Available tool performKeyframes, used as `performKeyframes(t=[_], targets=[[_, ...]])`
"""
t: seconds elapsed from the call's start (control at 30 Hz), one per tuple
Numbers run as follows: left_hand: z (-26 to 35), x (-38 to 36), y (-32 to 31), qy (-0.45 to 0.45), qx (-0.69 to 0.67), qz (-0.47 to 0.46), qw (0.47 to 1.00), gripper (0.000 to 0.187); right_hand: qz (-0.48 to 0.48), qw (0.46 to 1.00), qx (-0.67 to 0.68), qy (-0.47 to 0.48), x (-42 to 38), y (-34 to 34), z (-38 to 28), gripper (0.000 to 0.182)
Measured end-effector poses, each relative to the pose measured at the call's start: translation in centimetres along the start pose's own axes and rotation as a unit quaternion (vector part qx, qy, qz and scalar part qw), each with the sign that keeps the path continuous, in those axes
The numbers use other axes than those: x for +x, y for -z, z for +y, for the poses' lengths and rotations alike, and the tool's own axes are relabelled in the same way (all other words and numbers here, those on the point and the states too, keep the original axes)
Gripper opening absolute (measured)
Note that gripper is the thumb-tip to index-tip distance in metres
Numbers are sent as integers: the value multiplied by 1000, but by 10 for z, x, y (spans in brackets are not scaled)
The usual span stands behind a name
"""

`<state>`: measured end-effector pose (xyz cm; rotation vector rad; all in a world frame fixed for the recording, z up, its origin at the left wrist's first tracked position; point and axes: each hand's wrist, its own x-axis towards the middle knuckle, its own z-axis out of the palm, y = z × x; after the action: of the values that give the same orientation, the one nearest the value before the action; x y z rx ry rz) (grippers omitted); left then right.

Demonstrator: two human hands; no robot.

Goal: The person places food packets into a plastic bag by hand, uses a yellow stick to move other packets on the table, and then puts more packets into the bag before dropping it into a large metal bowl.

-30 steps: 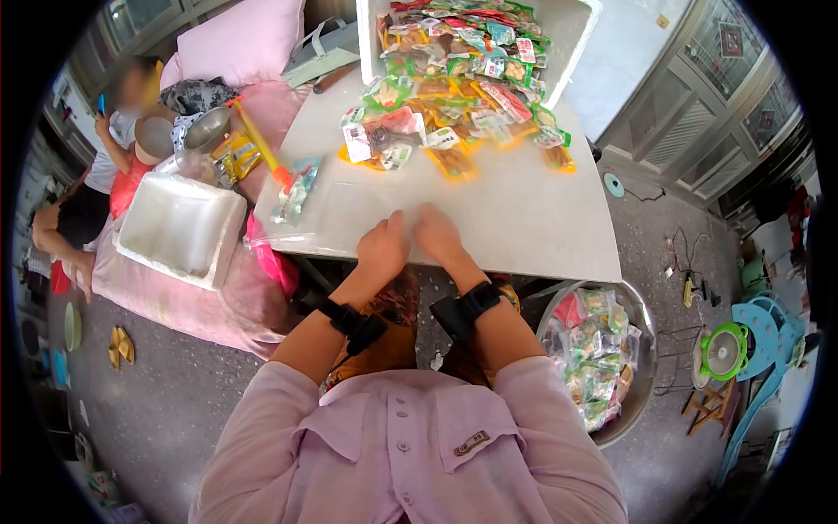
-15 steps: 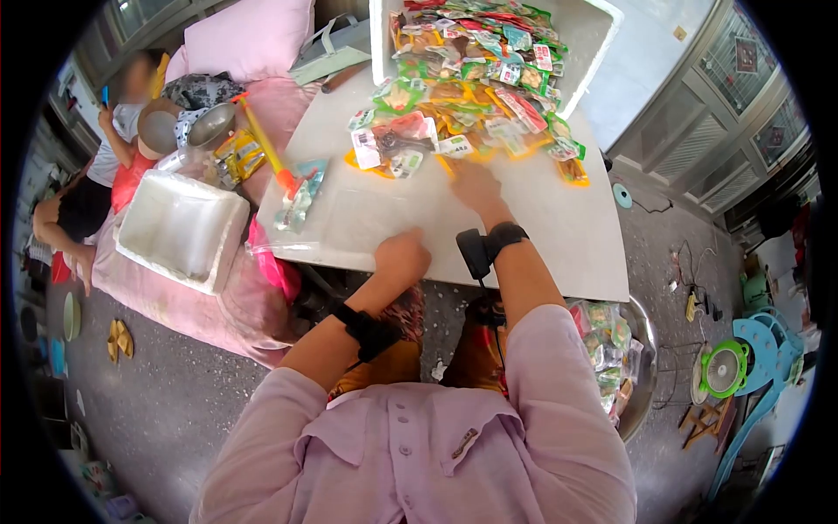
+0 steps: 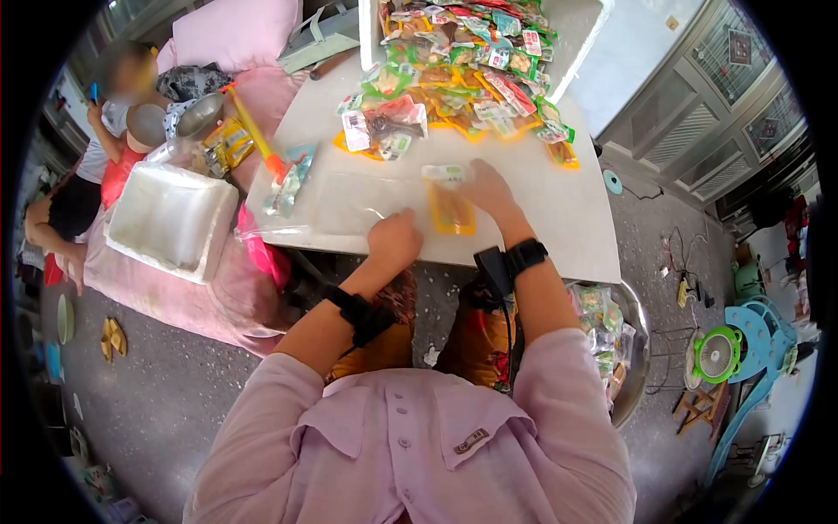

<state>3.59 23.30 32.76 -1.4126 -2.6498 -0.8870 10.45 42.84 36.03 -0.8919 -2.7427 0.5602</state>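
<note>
My right hand (image 3: 491, 189) pinches the top edge of a yellow-bordered snack packet (image 3: 451, 211) with a clear window and white label, over the near part of the white table. At the table's front edge my left hand (image 3: 395, 238) is closed on the right end of a clear plastic bag (image 3: 353, 203), which lies flat and is hard to make out. Beyond both hands spreads a pile of colourful snack packets (image 3: 449, 92), spilling out of a white foam box (image 3: 569, 52). Left of the bag lies a teal packet (image 3: 291, 181).
A yellow-handled tool (image 3: 251, 124) and a white foam box (image 3: 170, 223) rest on the pink bed at left. A person (image 3: 109, 113) sits beyond them. A metal basin (image 3: 635, 349) of packed packets stands at lower right, with a green fan (image 3: 717, 355) farther right.
My right hand has drawn a yellow-bordered packet from the pile's near edge toward me. My left hand stays at the bag's end. The view has shifted slightly.
</note>
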Motion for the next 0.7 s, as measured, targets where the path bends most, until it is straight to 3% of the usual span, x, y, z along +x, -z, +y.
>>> performKeyframes(t=[0.1, 0.2, 0.3, 0.6, 0.7], targets=[[2, 1, 0, 1, 3, -5, 1000, 19, 74, 990, 36, 112, 32, -22, 13, 57], [1, 1, 0, 3, 9, -8, 1000, 19, 7, 990, 28, 139, 43, -32, 5, 56], [3, 1, 2, 4, 11, -15, 1000, 19, -124, 987, -50, 87, 44, -15, -9, 58], [10, 2, 6, 2, 29, -24, 999, 13, -150, 983, -78, 65, 11, 6, 2, 61], [9, 1, 3, -13, 33, -10, 999, 11, -207, 974, -85, 32, 5, 10, 3, 58]])
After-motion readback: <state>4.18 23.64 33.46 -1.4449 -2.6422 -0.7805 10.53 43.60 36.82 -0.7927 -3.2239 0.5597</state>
